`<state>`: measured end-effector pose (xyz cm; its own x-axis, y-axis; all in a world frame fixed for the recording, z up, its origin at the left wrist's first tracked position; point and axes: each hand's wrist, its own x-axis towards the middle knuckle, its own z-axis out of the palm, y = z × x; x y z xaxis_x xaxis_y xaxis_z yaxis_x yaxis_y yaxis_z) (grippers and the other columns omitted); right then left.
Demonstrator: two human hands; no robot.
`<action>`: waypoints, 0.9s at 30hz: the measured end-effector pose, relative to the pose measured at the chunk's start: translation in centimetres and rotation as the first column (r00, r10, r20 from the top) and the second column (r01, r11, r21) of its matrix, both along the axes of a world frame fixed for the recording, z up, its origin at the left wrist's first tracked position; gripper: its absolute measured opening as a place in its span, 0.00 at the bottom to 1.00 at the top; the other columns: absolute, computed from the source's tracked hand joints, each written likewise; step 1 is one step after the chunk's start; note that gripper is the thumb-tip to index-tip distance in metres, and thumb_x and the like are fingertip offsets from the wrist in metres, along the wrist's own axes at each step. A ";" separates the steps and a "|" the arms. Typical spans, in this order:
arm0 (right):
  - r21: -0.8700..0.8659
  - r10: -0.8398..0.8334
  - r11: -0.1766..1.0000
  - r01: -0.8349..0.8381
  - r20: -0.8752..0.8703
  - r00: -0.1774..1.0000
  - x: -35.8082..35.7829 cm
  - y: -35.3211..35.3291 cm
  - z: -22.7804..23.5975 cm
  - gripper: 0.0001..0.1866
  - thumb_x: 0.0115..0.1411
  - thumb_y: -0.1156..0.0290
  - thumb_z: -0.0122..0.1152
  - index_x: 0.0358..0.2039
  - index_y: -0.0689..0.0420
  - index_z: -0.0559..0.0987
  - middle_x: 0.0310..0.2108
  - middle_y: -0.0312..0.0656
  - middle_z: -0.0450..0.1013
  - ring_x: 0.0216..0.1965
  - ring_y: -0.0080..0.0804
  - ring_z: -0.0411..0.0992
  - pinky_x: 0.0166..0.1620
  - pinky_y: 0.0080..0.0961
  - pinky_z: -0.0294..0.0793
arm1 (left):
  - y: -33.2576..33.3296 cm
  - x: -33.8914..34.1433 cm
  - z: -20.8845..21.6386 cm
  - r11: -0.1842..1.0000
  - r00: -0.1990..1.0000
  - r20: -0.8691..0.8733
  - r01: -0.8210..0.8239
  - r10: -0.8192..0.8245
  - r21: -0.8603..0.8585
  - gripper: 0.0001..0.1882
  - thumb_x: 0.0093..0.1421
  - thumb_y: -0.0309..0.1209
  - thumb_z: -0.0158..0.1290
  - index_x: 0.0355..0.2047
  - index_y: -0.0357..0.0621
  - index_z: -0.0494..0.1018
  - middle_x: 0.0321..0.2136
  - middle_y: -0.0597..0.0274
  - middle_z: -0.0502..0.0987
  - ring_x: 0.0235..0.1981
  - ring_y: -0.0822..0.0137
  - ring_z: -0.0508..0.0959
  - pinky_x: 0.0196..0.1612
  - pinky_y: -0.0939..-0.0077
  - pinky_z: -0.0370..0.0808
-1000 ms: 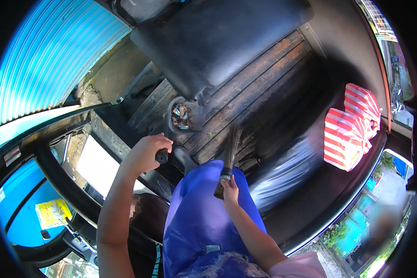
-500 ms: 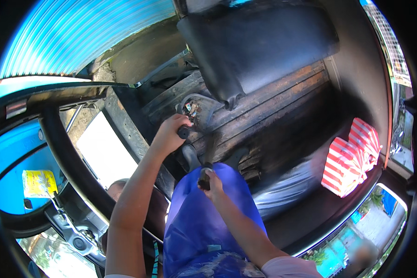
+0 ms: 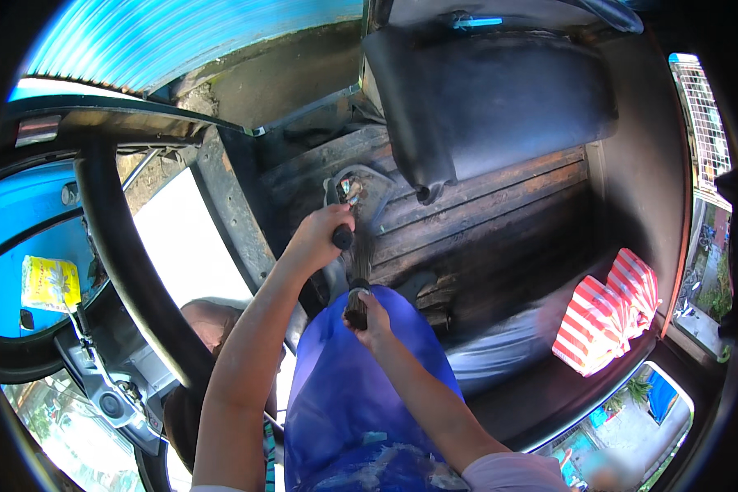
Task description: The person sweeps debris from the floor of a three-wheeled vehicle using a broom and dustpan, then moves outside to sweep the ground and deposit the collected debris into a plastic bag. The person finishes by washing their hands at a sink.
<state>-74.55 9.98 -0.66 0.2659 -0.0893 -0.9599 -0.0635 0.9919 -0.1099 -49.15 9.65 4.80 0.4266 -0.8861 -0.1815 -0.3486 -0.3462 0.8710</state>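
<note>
My left hand (image 3: 321, 236) is closed round the black handle of a grey dustpan (image 3: 375, 195), which is low over the wooden slat floor. Bits of litter (image 3: 351, 189), some of them pale scraps, lie in the pan. In front of my lap, my right hand (image 3: 375, 321) grips a short hand brush (image 3: 361, 261). Its dark bristles point away from me toward the dustpan's near side. Whether the bristle tips touch the pan, I cannot tell.
A black padded seat (image 3: 508, 115) stands ahead over the slatted floor (image 3: 476, 197). On the right, a red-and-white striped bag (image 3: 603, 316) rests on a dark seat. A curved black bar (image 3: 127, 254) and motorcycle parts (image 3: 111, 402) are at the left.
The view has shifted slightly. The brush bristles, blurred before, are now sharper and closer in line with the dustpan. Both hands keep their holds.
</note>
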 end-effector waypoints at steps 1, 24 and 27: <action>-0.037 0.031 0.999 -0.030 0.010 0.999 -0.1 0.2 0.5 0.16 0.62 0.61 0.57 0.46 0.54 0.68 0.27 0.46 0.70 0.26 0.43 0.74 0.24 0.37 0.74 | 0.1 0.1 0.1 1.000 1.000 -0.010 0.008 -0.008 0.007 0.07 0.49 0.21 0.55 0.30 0.41 0.74 0.46 0.41 0.77 0.53 0.45 0.75 0.50 0.60 0.73; -0.146 0.208 0.970 -0.195 0.078 0.975 4.3 -2.7 -1.1 0.12 0.63 0.66 0.56 0.46 0.49 0.68 0.29 0.37 0.69 0.26 0.33 0.73 0.21 0.37 0.76 | -0.7 5.4 0.1 0.991 0.997 0.028 -0.075 0.079 -0.114 0.07 0.48 0.20 0.55 0.30 0.41 0.74 0.37 0.46 0.79 0.47 0.47 0.78 0.47 0.62 0.75; -0.187 0.119 0.975 -0.121 -0.021 0.993 3.1 -1.3 -0.1 0.14 0.62 0.68 0.57 0.48 0.49 0.69 0.30 0.36 0.70 0.25 0.33 0.73 0.21 0.36 0.76 | -0.7 6.8 0.6 0.988 0.998 0.018 -0.057 0.060 -0.140 0.09 0.46 0.19 0.56 0.29 0.40 0.74 0.35 0.47 0.79 0.46 0.47 0.78 0.46 0.65 0.75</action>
